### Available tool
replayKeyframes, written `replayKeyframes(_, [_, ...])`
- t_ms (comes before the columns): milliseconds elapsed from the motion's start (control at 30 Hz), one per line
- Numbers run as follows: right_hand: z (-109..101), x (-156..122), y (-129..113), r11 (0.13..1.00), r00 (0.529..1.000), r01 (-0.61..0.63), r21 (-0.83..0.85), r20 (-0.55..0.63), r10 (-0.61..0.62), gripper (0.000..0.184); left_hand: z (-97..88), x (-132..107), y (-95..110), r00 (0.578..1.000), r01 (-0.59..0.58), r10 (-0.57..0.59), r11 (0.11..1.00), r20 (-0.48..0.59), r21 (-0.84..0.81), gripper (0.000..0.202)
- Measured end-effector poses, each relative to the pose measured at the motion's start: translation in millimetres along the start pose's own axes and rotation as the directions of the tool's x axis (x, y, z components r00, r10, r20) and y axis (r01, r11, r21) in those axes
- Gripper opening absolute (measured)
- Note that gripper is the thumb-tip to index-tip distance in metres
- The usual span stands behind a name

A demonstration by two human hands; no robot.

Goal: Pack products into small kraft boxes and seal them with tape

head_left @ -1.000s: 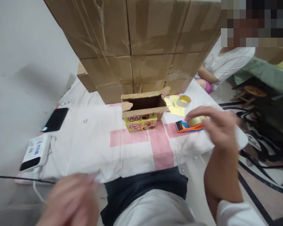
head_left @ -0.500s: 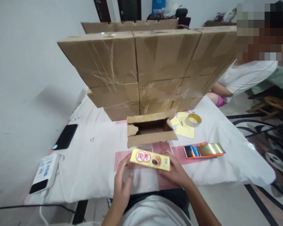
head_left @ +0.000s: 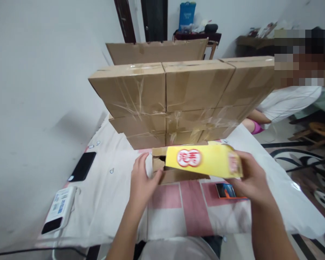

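Note:
My right hand (head_left: 250, 178) grips the right end of a long yellow snack box (head_left: 203, 160) with a red and white logo. The snack box is held level, with its left end at the mouth of a small open cardboard box (head_left: 176, 175) on the table. My left hand (head_left: 142, 182) rests against the left side of that cardboard box, thumb on its flap, fingers curved round the edge.
Behind the open box stands a wall of taped cardboard cartons (head_left: 178, 97). A black phone (head_left: 82, 166) and a white power bank (head_left: 60, 207) lie at the left on the white and pink cloth (head_left: 111, 202). An orange tape dispenser (head_left: 227, 190) lies under my right hand. Another person (head_left: 284, 101) sits at the right.
I have lifted the yellow snack box from in front of the cardboard box up to its opening. My left hand let go of it and moved to the cardboard box's left side.

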State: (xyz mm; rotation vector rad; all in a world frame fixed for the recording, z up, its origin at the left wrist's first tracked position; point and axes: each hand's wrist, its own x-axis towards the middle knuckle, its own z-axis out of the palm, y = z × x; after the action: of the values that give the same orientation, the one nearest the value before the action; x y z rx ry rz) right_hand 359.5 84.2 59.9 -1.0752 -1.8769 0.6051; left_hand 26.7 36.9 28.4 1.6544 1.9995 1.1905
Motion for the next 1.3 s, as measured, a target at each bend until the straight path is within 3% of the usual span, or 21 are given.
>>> replayKeyframes(100, [20.7, 16.3, -2.7, 0.995, 0.988, 0.065, -0.070, 0.142, -0.055, 0.048, 7.9, 28.4, 4.8, 0.950, 0.077, -0.137, 0.974, 0.282, 0.214, 0.086])
replayKeyframes(200, [37.3, 13.4, -0.9, 0.992, 0.969, 0.082, -0.094, 0.239, -0.058, 0.047, 19.4, 42.6, 8.5, 0.856, 0.135, -0.299, 0.917, 0.422, 0.376, 0.099])
replayKeyframes(333, [44.0, 2.0, 4.1, 0.992, 0.960, 0.113, -0.063, 0.264, -0.093, 0.050, 29.6, 49.6, 5.7, 0.855, 0.158, -0.338, 0.892, 0.393, 0.423, 0.080])
replayKeyframes(467, [34.4, 4.6, -6.7, 0.966, 0.929, 0.218, -0.138, 0.333, -0.162, 0.045, 28.5, 54.4, -0.9, 0.862, 0.207, -0.367, 0.884, 0.349, 0.418, 0.060])
replayKeyframes(633, [23.2, 16.4, -28.2, 0.916, 0.896, 0.304, -0.261, 0.406, -0.182, 0.042, 20.2, 61.3, -10.4, 0.846, 0.274, -0.373, 0.917, 0.380, 0.289, 0.059])
replayKeyframes(900, [19.4, 33.7, -48.4, 0.874, 0.889, 0.299, -0.383, 0.444, -0.109, 0.045, 11.6, 70.7, -33.5, 0.831, 0.338, -0.323, 0.940, 0.452, 0.050, 0.059])
replayKeyframes(1067, [8.5, 50.1, -55.1, 0.847, 0.898, 0.181, -0.499, 0.436, 0.065, 0.039, 4.5, 69.3, -40.6, 0.820, 0.369, -0.252, 0.919, 0.514, -0.138, 0.058])
replayKeyframes(1167, [21.3, 59.1, -52.7, 0.863, 0.855, 0.156, -0.480, 0.503, 0.125, 0.038, 4.0, 67.0, -42.8, 0.816, 0.391, -0.235, 0.898, 0.527, -0.204, 0.057])
replayKeyframes(1300, [60.0, 61.9, -46.2, 0.850, 0.817, 0.196, -0.489, 0.560, 0.134, 0.050, 9.4, 66.0, -46.2, 0.807, 0.420, -0.226, 0.869, 0.545, -0.262, 0.059])
